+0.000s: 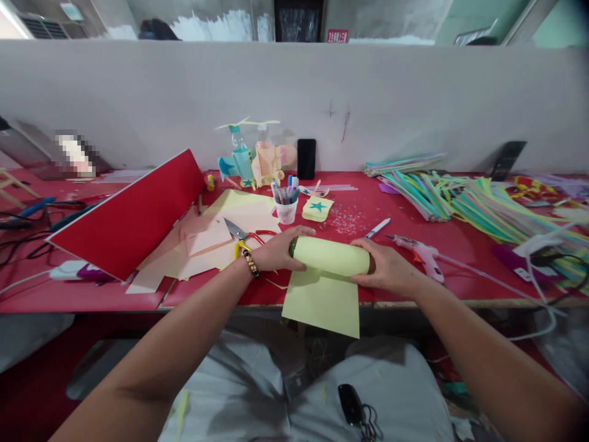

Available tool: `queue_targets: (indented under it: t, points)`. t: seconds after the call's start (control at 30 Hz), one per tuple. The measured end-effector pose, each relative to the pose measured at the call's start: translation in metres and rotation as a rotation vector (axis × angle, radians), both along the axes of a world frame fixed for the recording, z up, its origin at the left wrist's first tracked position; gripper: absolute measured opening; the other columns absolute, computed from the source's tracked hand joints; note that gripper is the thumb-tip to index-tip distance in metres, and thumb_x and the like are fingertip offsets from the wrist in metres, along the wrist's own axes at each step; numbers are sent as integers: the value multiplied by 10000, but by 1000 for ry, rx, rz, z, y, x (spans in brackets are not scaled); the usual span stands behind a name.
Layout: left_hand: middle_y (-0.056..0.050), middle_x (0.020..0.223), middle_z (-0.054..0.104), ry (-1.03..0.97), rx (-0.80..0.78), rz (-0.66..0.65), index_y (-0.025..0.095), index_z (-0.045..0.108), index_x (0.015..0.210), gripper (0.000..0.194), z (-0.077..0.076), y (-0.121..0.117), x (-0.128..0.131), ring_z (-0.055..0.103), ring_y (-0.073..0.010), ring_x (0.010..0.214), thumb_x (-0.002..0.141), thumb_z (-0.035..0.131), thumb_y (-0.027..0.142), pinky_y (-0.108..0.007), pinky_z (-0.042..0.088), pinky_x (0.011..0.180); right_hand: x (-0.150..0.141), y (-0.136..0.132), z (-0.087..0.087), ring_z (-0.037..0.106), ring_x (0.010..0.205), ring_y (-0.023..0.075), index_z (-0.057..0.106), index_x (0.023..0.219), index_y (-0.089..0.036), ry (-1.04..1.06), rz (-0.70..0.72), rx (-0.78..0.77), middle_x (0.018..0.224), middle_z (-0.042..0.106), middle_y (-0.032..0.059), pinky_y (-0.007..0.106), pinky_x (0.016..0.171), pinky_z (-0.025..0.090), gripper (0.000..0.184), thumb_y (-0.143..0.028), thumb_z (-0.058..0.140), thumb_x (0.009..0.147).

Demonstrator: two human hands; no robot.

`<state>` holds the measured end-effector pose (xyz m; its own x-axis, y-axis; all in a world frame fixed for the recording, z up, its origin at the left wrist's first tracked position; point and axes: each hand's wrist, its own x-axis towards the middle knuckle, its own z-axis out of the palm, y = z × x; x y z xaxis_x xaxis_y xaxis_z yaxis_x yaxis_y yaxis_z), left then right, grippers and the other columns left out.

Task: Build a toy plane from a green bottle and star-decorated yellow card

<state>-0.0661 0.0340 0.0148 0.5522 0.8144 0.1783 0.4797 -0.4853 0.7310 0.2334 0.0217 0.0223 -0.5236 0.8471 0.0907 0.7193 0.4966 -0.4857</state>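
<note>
A cylinder wrapped in pale yellow-green paper [331,256] lies sideways at the table's front edge. Its dark green left end shows past the paper; the kind of object inside is hidden. My left hand [283,250] grips that left end, fingers over the top and thumb below. Around the brownish right end closes my right hand [384,267]. A flat sheet of the same paper [322,301] extends below the cylinder and hangs over the edge. Beside my left hand lie red-handled scissors [246,233]; a marker [378,228] lies behind my right hand.
A glue gun [421,255] with its cord rests at right, before bundles of coloured strips [427,193]. A red board [133,215] leans over paper sheets at left. Behind stand a cup of pens [285,209], bottle helicopters [251,156] and a phone [306,158].
</note>
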Motion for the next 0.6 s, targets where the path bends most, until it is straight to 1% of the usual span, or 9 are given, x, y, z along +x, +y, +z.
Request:
queue_targets:
  t: [0.1,0.2,0.37,0.47,0.6]
  points:
    - [-72,1329,529,4,43,20,223,494,1291,736,-3,1,5,546,-274,1158,612,777,249,-406,447,988,2,6,-2,635,981,284,518,1238,-254,-14,13,44,1154,653,73,376,812,484,622,-416,736,679]
    - [-84,1339,515,-2,70,42,214,490,1281,728,-7,2,8,523,-276,1193,610,775,218,-412,426,1019,2,10,-6,611,1072,306,489,1284,-254,-41,19,109,1237,621,92,421,891,476,644,-408,720,702]
    - [-97,1329,510,-10,117,77,210,472,1286,733,-15,0,8,503,-280,1217,612,752,152,-421,408,1044,4,10,-14,547,1217,322,420,1374,-258,-71,23,183,1377,540,111,466,1014,436,721,-428,706,735]
    - [-98,1307,514,-12,140,82,206,468,1278,707,-18,-2,8,513,-275,1197,629,741,148,-420,415,1038,4,7,-17,536,1232,323,400,1398,-263,-90,32,205,1386,530,112,478,1023,439,749,-435,709,738]
    - [-88,1283,520,-10,162,86,198,475,1255,684,-19,-2,9,522,-267,1176,626,733,122,-414,429,1024,4,4,-16,559,1199,313,385,1407,-251,-130,39,245,1354,545,111,477,987,472,734,-421,686,759]
